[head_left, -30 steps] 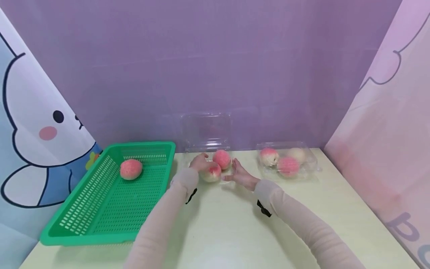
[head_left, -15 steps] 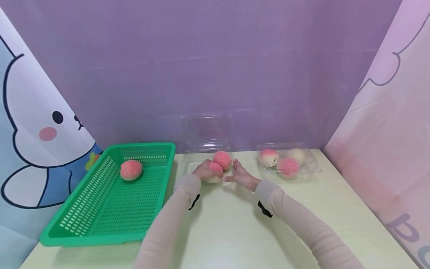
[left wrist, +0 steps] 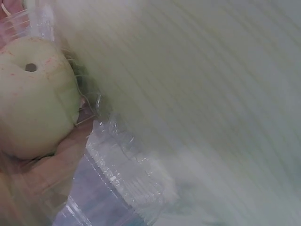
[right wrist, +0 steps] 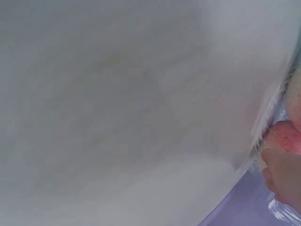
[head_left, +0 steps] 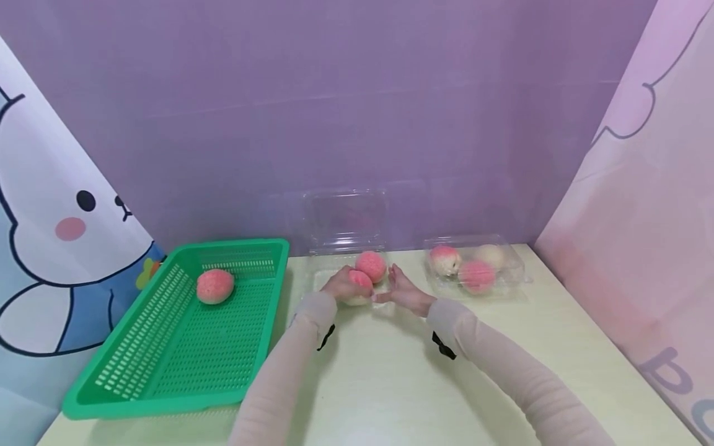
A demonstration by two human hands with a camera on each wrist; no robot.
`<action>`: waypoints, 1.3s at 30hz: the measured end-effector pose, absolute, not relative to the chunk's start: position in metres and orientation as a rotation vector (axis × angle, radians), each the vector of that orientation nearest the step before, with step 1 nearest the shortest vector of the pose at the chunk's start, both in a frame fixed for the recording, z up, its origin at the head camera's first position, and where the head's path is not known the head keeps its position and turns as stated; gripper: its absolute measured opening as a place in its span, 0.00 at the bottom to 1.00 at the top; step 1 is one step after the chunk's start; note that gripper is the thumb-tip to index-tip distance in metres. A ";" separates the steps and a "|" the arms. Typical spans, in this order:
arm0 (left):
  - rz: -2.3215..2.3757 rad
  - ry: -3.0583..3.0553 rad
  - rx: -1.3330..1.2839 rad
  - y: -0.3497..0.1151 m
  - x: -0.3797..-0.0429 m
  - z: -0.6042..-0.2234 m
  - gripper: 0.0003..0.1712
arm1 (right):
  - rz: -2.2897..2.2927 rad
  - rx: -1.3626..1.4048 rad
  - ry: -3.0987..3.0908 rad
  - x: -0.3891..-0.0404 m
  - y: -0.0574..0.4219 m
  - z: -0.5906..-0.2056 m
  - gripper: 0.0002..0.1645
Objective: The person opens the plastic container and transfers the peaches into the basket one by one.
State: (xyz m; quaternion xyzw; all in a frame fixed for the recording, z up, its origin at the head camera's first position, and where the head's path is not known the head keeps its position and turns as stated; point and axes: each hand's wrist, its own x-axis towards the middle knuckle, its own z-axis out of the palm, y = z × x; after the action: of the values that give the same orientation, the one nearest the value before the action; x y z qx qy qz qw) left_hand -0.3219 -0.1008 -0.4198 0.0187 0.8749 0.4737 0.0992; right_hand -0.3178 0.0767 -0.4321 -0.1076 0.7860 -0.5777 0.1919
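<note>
A clear plastic clamshell box (head_left: 347, 238) stands with its lid raised against the purple backdrop. Inside are two pink-and-white peaches. My left hand (head_left: 338, 285) grips the front peach (head_left: 359, 280) from its left side; the left wrist view shows this peach (left wrist: 35, 103) pale, with a small dark hollow, and fingers curled beneath it. Behind it, to the right, lies the pinker peach (head_left: 370, 266). At the box's right side my right hand (head_left: 409, 293) has thumb and fingers spread. In the right wrist view the fingertips of that hand (right wrist: 284, 176) are right at a pink peach (right wrist: 283, 133).
A green perforated basket (head_left: 274, 322) on the left holds one pink peach (head_left: 215, 286). To the right, a closed clear box (head_left: 510, 288) contains three peaches. The pale table (head_left: 385, 384) meets a purple cloth (head_left: 357, 111) at the back and printed panels at both sides.
My left hand has shifted slightly right and wrapped further over the front peach, which has turned to show more pink. The right hand stays almost in place. The head view has tilted slightly.
</note>
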 end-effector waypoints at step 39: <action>1.256 2.898 0.233 -0.107 -0.329 -0.408 0.48 | -1.654 -0.301 2.166 -0.319 0.073 -0.434 0.69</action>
State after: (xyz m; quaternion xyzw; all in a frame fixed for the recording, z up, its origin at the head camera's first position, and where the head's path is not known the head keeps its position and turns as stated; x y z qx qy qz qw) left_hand -0.3288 -0.1067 -0.4076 0.0737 0.9149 0.3967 -0.0126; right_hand -0.3193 0.0730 -0.4338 -0.1077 0.7743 -0.5911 0.1984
